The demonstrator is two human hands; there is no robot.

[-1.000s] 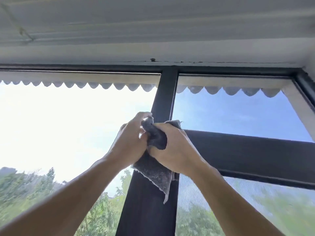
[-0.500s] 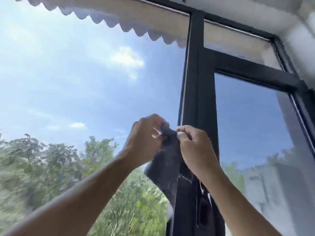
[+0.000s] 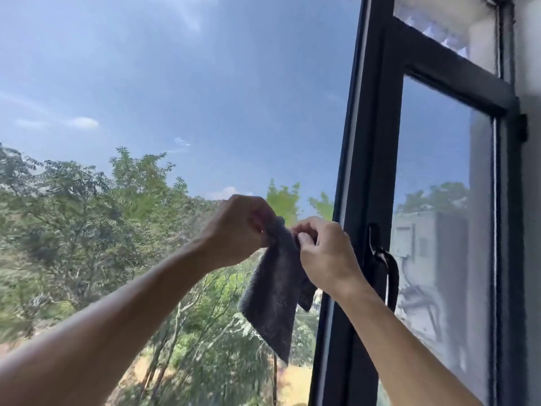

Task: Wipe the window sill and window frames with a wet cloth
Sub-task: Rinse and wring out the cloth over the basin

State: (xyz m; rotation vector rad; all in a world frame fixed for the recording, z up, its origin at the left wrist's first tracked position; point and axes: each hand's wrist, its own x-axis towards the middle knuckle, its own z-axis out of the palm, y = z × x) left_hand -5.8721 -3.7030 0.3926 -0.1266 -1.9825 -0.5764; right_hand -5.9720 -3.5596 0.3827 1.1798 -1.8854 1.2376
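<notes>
Both hands drop left off the black window frame (image 3: 366,177); left hand (image 3: 237,230) and right hand (image 3: 325,253) pinch the grey cloth (image 3: 275,291), refolding; lower frame and sill likely remain.

The cloth (image 3: 275,291) hangs between both hands, left of the window frame (image 3: 363,159) and its handle (image 3: 386,268).

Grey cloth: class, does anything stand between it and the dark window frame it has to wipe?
Nothing visible does. The grey cloth hangs pinched between the left hand and right hand, just left of the window frame.
</notes>
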